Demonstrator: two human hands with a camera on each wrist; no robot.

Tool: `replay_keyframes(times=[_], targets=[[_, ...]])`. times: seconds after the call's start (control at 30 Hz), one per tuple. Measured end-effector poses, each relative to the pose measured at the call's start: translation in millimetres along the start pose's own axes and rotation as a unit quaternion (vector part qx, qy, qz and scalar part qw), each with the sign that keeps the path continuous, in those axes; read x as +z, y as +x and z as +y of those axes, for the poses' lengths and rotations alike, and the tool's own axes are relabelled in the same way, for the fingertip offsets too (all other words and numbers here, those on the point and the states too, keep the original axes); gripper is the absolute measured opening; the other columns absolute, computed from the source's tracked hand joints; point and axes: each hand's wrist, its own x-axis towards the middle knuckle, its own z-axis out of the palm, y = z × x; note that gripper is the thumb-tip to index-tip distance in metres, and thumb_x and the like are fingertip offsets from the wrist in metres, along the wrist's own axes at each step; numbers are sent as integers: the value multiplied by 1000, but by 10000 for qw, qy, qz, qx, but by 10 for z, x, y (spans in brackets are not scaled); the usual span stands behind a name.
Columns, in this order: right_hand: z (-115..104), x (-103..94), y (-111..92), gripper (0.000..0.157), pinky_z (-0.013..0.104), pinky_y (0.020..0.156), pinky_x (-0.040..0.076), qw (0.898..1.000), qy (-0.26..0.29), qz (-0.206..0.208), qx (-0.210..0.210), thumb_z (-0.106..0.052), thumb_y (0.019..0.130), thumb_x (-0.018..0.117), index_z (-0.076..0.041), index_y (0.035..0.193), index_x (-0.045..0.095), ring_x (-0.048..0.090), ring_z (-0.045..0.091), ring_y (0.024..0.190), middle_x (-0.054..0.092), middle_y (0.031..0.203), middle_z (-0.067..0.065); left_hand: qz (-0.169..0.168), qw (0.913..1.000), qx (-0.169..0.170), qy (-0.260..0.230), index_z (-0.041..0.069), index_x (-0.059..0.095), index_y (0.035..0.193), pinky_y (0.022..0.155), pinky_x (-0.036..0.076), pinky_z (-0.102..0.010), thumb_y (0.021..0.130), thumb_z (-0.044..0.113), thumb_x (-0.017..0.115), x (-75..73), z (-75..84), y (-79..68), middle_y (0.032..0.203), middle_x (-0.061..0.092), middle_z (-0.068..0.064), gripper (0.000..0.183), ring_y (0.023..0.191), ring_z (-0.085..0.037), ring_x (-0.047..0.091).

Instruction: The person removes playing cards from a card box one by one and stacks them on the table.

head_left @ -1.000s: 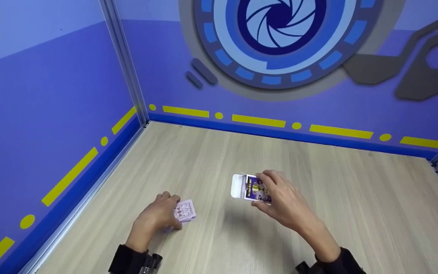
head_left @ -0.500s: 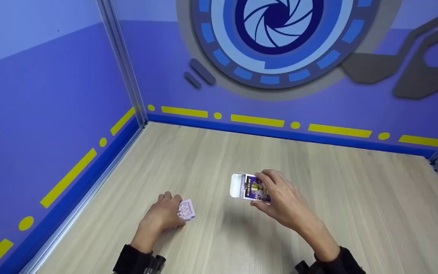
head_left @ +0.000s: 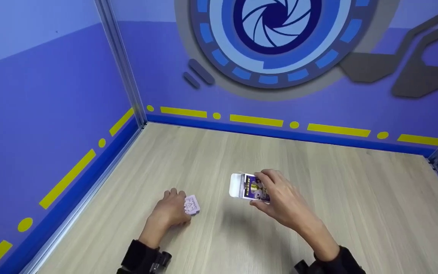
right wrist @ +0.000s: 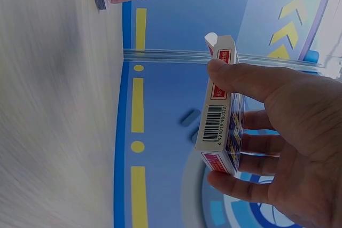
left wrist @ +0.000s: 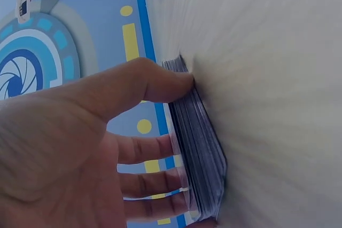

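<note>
- A pale wood-grain desk (head_left: 348,186) meets a blue back wall (head_left: 154,68) and a blue left wall (head_left: 32,114), with a metal corner post (head_left: 120,61) between the two. A round shutter-like emblem (head_left: 274,17) and yellow dashes (head_left: 257,120) decorate the back wall.
- The left hand (head_left: 170,209) holds a deck of playing cards (head_left: 191,205), patterned backs up, low over the left part of the desk; whether the deck touches the wood I cannot tell.
- Its fingers (left wrist: 147,149) are parted only by the deck's width, the thumb on one edge and the others across from it. The stack looks nearly square.
- The right hand (head_left: 281,199) holds a purple-fronted card box (head_left: 256,188) raised clear of the desk, its shadow cast below. The thumb presses the narrow side that carries the barcode (right wrist: 214,124), and the other fingers close on the far side.
- The box's white end flap (head_left: 235,185) stands open and points left, towards the deck's side. The inside cannot be seen.
- For a good hold, even pressure on both edges of the deck should suit; a lopsided squeeze could make the cards slip out of line.
- The box probably wants a light, steady pinch, since thin card may bow, and its mouth and flap are best left free of the fingers.
</note>
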Motion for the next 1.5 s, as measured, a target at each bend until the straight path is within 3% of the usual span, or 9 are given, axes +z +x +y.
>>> replay_keyframes(times=[0.37, 0.73, 1.03, 1.13, 1.2, 1.27, 1.37, 1.43, 1.5], targets=[[-20, -1, 4, 73, 47, 91, 55, 10000, 15, -87, 38, -34, 78, 92, -6, 138, 60, 59, 27, 116, 59, 131, 11, -103, 9990, -442, -42, -14, 56, 125, 87, 51, -55, 71, 12, 88, -14, 88, 41, 116, 51, -29, 68, 105, -40, 49], [-17, 2, -3, 74, 46, 92, 54, 9998, 33, -151, 98, -33, 79, 92, -6, 139, 59, 59, 28, 116, 59, 132, 12, -84, 9996, -257, 100, -14, 58, 122, 86, 51, -55, 75, 11, 84, -35, 81, 35, 111, 52, -26, 60, 101, -38, 50], [-2, 9, -18, 74, 46, 93, 54, 9998, 51, -139, 106, -32, 78, 93, -5, 138, 59, 59, 27, 116, 59, 132, 12, -161, 9994, -307, -95, -13, 58, 123, 87, 50, -55, 75, 29, 91, -47, 64, 25, 109, 51, -23, 72, 100, -36, 49], [-1, 4, -19, 73, 46, 92, 54, 9999, 53, -127, 81, -32, 78, 93, -5, 138, 59, 59, 28, 116, 59, 132, 13, 130, 9996, -244, -86, -14, 56, 130, 88, 51, -56, 79, 39, 88, -91, 94, 4, 115, 53, -25, 80, 106, -39, 52], [2, 0, -20, 74, 47, 92, 54, 9999, 37, -91, 61, -32, 78, 93, -5, 138, 59, 59, 28, 116, 59, 131, 13, 719, 9974, -1, -97, -12, 57, 133, 89, 51, -57, 85, 41, 84, -146, 162, -11, 121, 56, -26, 76, 113, -41, 55], [9, -3, -16, 74, 47, 92, 54, 10000, 15, -30, 17, -31, 77, 94, -4, 138, 59, 59, 29, 116, 59, 131, 13, 1598, 9861, 430, -169, -7, 62, 131, 90, 52, -55, 90, 38, 81, -218, 288, -25, 123, 61, -24, 65, 115, -40, 58], [22, -9, -8, 75, 48, 92, 54, 9999, 29, 92, -94, -29, 76, 94, -3, 137, 59, 59, 29, 115, 59, 129, 13, 2937, 9459, 1318, -399, 1, 71, 118, 88, 55, -48, 91, 26, 81, -326, 560, -38, 114, 68, -15, 38, 107, -32, 65], [29, -11, -1, 75, 48, 91, 54, 9997, 58, 156, -164, -27, 76, 95, -2, 137, 59, 59, 29, 114, 59, 128, 13, 3438, 9180, 1884, -598, 5, 73, 108, 85, 56, -42, 91, 18, 81, -373, 753, -50, 104, 70, -9, 23, 99, -27, 67], [32, -12, 0, 75, 49, 90, 54, 9996, 99, 198, -197, -26, 76, 95, -2, 138, 59, 58, 29, 114, 59, 128, 13, 3571, 9013, 2319, -792, 7, 72, 101, 83, 56, -36, 90, 12, 80, -385, 927, -65, 99, 70, -5, 15, 94, -22, 67]])
